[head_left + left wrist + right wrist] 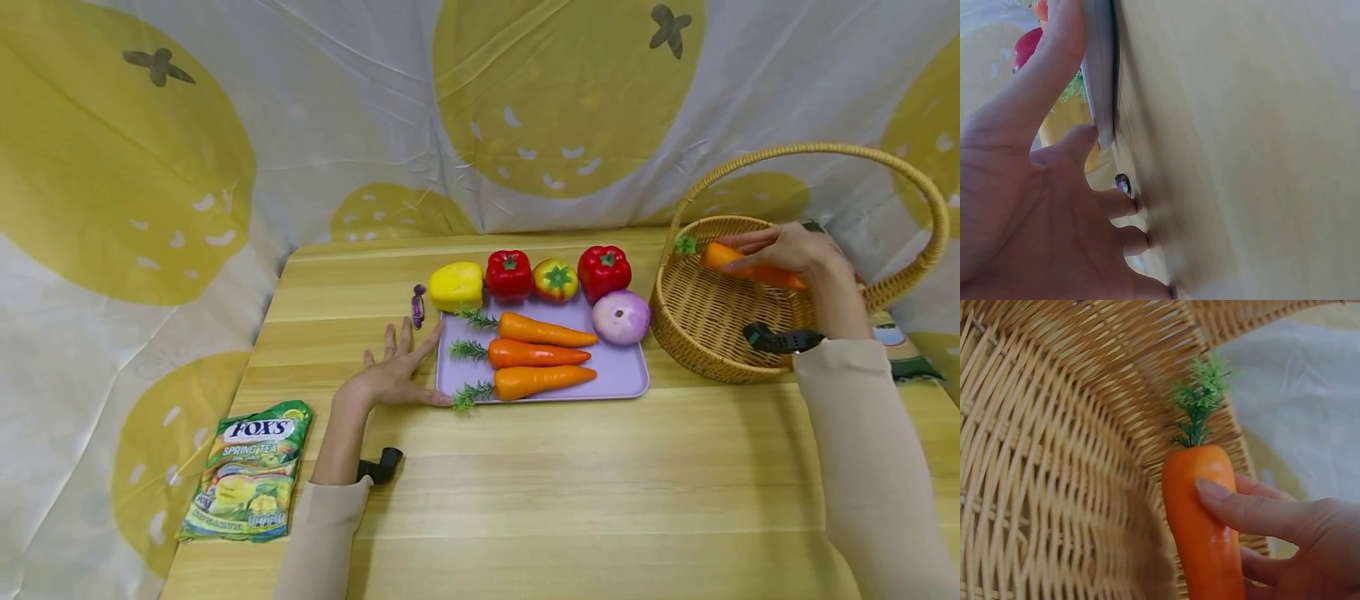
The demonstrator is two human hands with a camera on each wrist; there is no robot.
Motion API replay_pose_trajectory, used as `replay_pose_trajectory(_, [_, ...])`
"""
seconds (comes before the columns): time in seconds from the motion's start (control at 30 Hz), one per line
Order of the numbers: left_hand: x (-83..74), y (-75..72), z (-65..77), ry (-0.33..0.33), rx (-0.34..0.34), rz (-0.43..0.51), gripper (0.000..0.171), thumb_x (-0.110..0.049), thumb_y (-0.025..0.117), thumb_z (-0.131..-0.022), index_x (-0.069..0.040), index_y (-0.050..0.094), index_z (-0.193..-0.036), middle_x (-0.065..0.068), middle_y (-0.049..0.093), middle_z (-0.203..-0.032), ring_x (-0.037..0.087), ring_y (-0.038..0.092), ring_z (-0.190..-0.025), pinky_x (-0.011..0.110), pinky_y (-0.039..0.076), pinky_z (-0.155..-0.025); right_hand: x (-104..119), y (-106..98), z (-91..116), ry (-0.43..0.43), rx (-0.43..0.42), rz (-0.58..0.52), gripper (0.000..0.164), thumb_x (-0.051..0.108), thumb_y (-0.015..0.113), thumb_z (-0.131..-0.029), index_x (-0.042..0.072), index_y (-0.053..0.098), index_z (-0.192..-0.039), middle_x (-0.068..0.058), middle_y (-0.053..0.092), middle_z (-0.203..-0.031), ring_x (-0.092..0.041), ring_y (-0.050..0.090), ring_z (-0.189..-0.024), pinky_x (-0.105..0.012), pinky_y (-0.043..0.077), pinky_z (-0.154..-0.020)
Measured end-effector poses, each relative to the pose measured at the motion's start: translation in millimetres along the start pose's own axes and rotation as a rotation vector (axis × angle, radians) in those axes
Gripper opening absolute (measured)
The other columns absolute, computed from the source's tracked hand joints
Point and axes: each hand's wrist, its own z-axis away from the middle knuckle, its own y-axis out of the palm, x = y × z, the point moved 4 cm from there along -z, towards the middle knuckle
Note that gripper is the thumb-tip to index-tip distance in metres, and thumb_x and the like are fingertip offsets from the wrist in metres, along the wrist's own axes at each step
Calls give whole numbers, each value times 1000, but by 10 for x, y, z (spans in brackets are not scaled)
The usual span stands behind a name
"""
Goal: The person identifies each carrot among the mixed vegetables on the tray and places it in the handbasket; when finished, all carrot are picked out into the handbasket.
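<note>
My right hand grips an orange carrot with a green leafy top, thumb on one side and fingers on the other. It holds the carrot over the inside of a wicker basket. At the left end of a lilac tray, my left hand spreads its fingers, with thumb and index finger touching the tray's edge. Three carrots lie side by side on the tray. Behind them sit a yellow pepper, two red peppers, a red-yellow fruit and a purple onion.
A wrapped purple candy lies just beyond the left fingertips. At the table's left edge is a green Fox's candy bag. The basket's tall handle arches over the right hand. Another green package is partly hidden behind the basket.
</note>
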Motion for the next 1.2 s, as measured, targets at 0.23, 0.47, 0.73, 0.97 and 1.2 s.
replay_pose_trajectory(0.23, [-11,-1,2,3,-1,5,120,-60,79,-83,-33,-3,-167,20,-36,-166,49,-32,-152,83,-15,-112,-95,88,-112,-6,10,-94,37,22,81,-91,58,72,-96,41,66,-90,-51,16,-155,-61,15,-128])
replay_pose_trajectory(0.47, [-3,-1,-3,8,-5,5,120,-60,79,-84,-32,-3,-167,20,-35,-166,50,-31,-152,84,-15,-112,-147,108,-141,-18,-6,-104,35,22,83,-90,55,73,-100,31,66,-107,-53,17,-154,-61,14,-128])
replay_pose_trajectory(0.73, [-1,2,5,4,-11,8,121,-60,80,-83,-33,-2,-167,20,-35,-166,49,-31,-153,83,-15,-113,-180,103,-159,-5,-2,-118,37,24,83,-89,56,72,-105,33,64,-109,-51,15,-156,-60,13,-129])
replay_pose_trajectory(0.97, [20,9,0,2,-15,11,121,-61,80,-82,-34,-3,-167,19,-35,-166,49,-32,-153,83,-15,-112,-157,102,-188,-15,38,-170,31,15,78,-93,44,79,-103,36,66,-99,-49,11,-157,-57,6,-130])
replay_pose_trajectory(1.2, [12,-1,7,6,-21,3,120,-60,80,-83,-33,-1,-167,20,-34,-167,49,-30,-153,85,-13,-112,-173,100,-182,-14,22,-135,35,19,79,-93,52,74,-103,13,61,-141,-49,20,-154,-58,12,-129])
